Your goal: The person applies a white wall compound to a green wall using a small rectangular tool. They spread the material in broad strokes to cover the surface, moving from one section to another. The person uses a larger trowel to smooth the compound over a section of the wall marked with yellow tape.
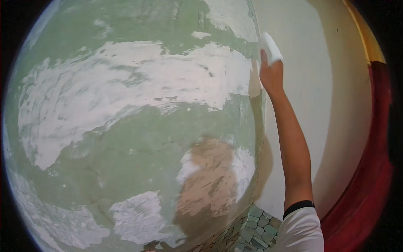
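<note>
My right hand (270, 75) is raised high and grips a flat white putty blade (270, 47), pressed against the corner edge where the green wall (138, 143) meets the cream side wall (306, 84). White filler patches (126, 88) cover much of the green wall. My right arm reaches up from a white sleeve at the lower right. My left hand is out of view.
A bare brownish patch (210, 180) shows low on the green wall. Green stone-pattern tiles (256, 229) run along the wall's base. A dark red surface (369, 176) with a yellow strip (369, 42) above it stands at the far right.
</note>
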A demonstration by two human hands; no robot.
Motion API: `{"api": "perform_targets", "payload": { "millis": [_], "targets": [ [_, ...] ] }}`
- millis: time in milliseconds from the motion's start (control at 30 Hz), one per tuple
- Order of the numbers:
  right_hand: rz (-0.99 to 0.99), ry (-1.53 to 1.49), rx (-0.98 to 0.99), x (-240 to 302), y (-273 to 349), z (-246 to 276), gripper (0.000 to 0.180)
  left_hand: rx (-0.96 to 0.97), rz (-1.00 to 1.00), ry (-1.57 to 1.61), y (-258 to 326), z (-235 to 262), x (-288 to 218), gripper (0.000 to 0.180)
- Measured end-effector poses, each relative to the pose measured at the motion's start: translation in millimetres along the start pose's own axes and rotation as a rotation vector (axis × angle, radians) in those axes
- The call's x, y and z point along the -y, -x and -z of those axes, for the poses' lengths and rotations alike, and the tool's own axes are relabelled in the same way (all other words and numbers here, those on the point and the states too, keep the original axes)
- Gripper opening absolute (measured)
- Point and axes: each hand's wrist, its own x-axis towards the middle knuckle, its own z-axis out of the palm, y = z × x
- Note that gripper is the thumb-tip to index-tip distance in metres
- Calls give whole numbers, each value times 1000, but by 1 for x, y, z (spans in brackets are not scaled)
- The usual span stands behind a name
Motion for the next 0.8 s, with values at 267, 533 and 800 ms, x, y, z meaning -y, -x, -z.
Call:
{"api": "perform_targets", "payload": {
  "millis": [267,533,800],
  "targets": [
    [-133,227,118,-58,-88,-52,43,16,-490,-252,-37,-116,-41,50],
    [87,38,26,-74,-75,-85,62,-57,-285,-524,-14,-156,-53,57],
    [-32,18,43,-79,-109,-97,64,-165,214,-165,4,-138,10,68]
  ]
}}
